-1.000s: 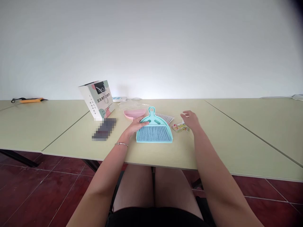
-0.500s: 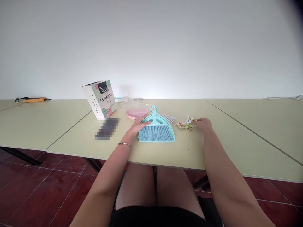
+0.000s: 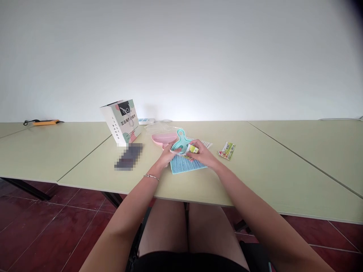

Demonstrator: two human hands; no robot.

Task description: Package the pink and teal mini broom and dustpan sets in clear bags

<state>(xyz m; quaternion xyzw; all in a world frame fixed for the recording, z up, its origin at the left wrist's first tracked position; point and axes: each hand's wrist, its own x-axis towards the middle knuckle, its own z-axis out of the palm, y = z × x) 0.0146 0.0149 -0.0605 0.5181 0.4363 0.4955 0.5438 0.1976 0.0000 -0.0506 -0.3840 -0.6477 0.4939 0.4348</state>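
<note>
A teal hand brush with blue bristles lies on the pale green table in front of me. Both hands meet above it. My right hand pinches a small white and yellow-green packet over the brush head. My left hand grips the packet's other end, fingers closed on it. A second colourful packet lies flat on the table to the right, apart from both hands.
A pink dustpan sits behind the brush, with a clear plastic bag and a power strip further back. A printed paper bag stands at left, a dark blurred object before it. An orange item lies far left.
My right hand lifted one packet from the pile at the right and carried it left over the brush. My left hand rose from the brush and took its other end.
</note>
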